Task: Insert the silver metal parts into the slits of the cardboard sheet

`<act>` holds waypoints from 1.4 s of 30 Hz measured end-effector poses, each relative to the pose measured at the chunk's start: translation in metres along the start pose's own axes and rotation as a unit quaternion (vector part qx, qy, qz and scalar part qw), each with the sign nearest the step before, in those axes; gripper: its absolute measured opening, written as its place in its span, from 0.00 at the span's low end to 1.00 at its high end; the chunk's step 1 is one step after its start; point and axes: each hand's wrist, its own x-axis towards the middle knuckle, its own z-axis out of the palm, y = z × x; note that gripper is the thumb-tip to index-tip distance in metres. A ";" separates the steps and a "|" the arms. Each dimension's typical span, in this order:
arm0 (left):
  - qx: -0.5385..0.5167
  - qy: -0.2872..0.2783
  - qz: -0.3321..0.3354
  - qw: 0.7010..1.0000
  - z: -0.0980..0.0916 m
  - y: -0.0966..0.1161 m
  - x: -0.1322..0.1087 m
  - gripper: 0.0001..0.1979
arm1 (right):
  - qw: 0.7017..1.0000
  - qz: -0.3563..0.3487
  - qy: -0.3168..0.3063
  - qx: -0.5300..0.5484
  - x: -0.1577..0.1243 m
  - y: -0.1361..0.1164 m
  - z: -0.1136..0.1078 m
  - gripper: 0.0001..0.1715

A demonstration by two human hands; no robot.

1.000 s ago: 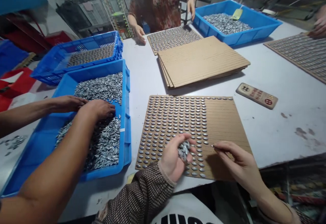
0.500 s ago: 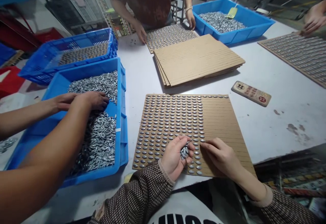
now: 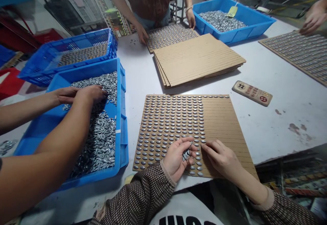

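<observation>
My left hand (image 3: 178,158) is cupped over the lower part of a cardboard sheet (image 3: 224,122), its fingers curled round several small grey metal pieces (image 3: 186,154). Rows of like oval pieces (image 3: 173,116) cover the left and middle of the sheet; one row along the top edge runs further right. My right hand (image 3: 221,158) rests on the sheet just right of these rows, fingertips pinched together by the end of one row. Whatever is between those fingertips is too small to make out.
A blue bin (image 3: 124,116) of metal pieces stands left, a person's arms (image 3: 68,116) reaching into it. Beyond lie stacked cardboard sheets (image 3: 196,61), a phone-like patterned object (image 3: 252,93), another blue bin (image 3: 230,39) and a blue crate (image 3: 30,68). Other people's hands touch further filled sheets.
My left thumb has shifted slightly over the pieces in my palm. My right hand has barely moved. The other person's hands in the left bin have moved a little, and the far right hand has shifted left.
</observation>
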 end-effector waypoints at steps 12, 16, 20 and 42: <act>0.024 -0.035 -0.024 0.999 -0.001 -0.008 -0.001 0.14 | 0.932 0.136 0.039 0.334 0.020 -0.032 -0.032 0.11; 0.019 -0.041 -0.029 0.999 0.000 -0.011 -0.001 0.14 | 0.934 0.094 0.062 0.340 0.026 -0.043 -0.033 0.12; 0.005 -0.020 -0.023 1.000 0.002 -0.007 -0.001 0.13 | 0.947 0.100 0.070 0.298 0.015 -0.033 -0.032 0.11; 0.019 -0.002 0.011 1.000 0.002 -0.003 -0.002 0.14 | 0.999 0.024 -0.009 0.029 -0.005 -0.006 -0.009 0.15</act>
